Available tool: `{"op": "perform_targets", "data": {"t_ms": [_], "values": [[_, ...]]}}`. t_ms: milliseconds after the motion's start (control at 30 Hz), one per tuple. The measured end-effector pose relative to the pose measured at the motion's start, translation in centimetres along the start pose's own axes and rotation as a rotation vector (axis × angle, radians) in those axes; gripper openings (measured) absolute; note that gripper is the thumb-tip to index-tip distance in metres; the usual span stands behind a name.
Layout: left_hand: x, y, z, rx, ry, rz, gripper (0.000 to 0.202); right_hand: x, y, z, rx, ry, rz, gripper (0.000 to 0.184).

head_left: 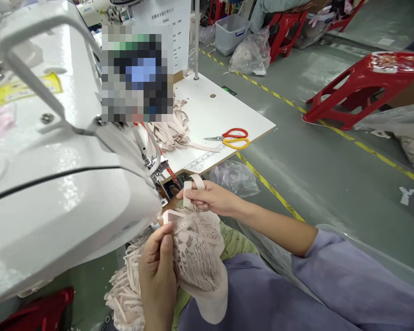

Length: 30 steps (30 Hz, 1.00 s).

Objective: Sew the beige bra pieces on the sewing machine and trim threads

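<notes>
Lying over the person's lap, just below and in front of the sewing machine [55, 174] head, the pale pink lace piece [196, 257] is gripped along its left edge; the left hand [157, 276] is closed on it, thumb pressed on top and fingers behind the fabric. The right hand [210, 197] sits at the upper edge of the same piece; its fingers are curled around a beige strap [189, 188], which loops up over the fingers and hangs down towards the lace; whether the strap is joined to the lace cannot be told. A purple sleeve covers the right upper arm; the forearm is bare.

Under the left hand, a heap of similar lace pieces [124, 294] spills off the lap; green cloth shows beneath the held piece. Beyond the hands stands the white desk [221, 105]; on it lies a pile of beige straps [170, 131] beside the machine, with red-and-yellow scissors [231, 138] near the front edge, well apart from both hands; a printed ruler runs along that edge. A clear plastic bag [234, 177] hangs below the desk, near the right hand. Across the grey floor a yellow line [272, 188] runs diagonally; a red stool [362, 89] lies tipped on its far side; a grey bin [229, 32] stands further back.
</notes>
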State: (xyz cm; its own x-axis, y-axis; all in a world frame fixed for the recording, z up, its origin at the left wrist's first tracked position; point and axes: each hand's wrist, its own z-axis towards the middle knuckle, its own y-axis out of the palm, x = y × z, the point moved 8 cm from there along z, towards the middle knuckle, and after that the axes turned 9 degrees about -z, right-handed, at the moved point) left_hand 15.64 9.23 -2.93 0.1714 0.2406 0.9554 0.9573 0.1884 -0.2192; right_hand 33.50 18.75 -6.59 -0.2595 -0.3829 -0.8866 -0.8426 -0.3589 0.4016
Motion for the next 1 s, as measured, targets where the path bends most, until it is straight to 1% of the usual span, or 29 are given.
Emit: {"op": "perform_targets", "data": {"t_ms": [100,200,333,433,500,567,633,700,800,833,933,1000], "values": [[0.3,-0.1,0.3,0.015,-0.017,0.026,0.034,-1.7,1.1,0.9,-0.045,-0.091,-0.124,0.036],[0.0,-0.2,0.6,0.016,-0.04,0.024,0.035,-2.7,1.8,2.0,-0.08,-0.162,-0.199,0.032],[-0.6,-0.3,0.9,0.024,-0.064,0.004,0.036,-2.2,1.7,3.3,-0.079,-0.112,-0.284,0.034],[-0.5,-0.3,1.1,0.03,-0.077,-0.005,0.038,-2.0,1.3,3.8,-0.069,-0.082,-0.306,0.036],[-0.4,-0.2,1.2,0.033,-0.099,-0.011,0.041,-2.0,1.1,4.0,-0.068,-0.074,-0.311,0.035],[-0.2,-0.1,1.3,0.035,-0.115,-0.016,0.043,-2.1,1.0,4.2,-0.056,-0.083,-0.314,0.036],[0.0,-0.2,1.4,0.036,-0.113,-0.009,0.044,-2.3,0.7,4.5,-0.017,-0.125,-0.349,0.038],[0.3,-0.4,1.4,0.041,-0.09,0.011,0.042,-2.4,0.7,4.8,0.012,-0.157,-0.396,0.036],[0.4,-0.7,1.4,0.052,-0.047,0.038,0.037,-2.4,1.3,5.2,0.006,-0.172,-0.427,0.031],[0.4,-0.7,1.4,0.052,-0.037,0.039,0.035,-2.7,1.5,5.2,0.016,-0.208,-0.442,0.028],[-0.1,-0.8,1.3,0.051,-0.037,0.027,0.037,-4.4,2.0,4.9,0.09,-0.384,-0.551,0.018],[-0.5,-0.8,1.2,0.049,-0.064,0.033,0.041,-4.9,2.4,4.8,0.098,-0.438,-0.63,0.013]]}}
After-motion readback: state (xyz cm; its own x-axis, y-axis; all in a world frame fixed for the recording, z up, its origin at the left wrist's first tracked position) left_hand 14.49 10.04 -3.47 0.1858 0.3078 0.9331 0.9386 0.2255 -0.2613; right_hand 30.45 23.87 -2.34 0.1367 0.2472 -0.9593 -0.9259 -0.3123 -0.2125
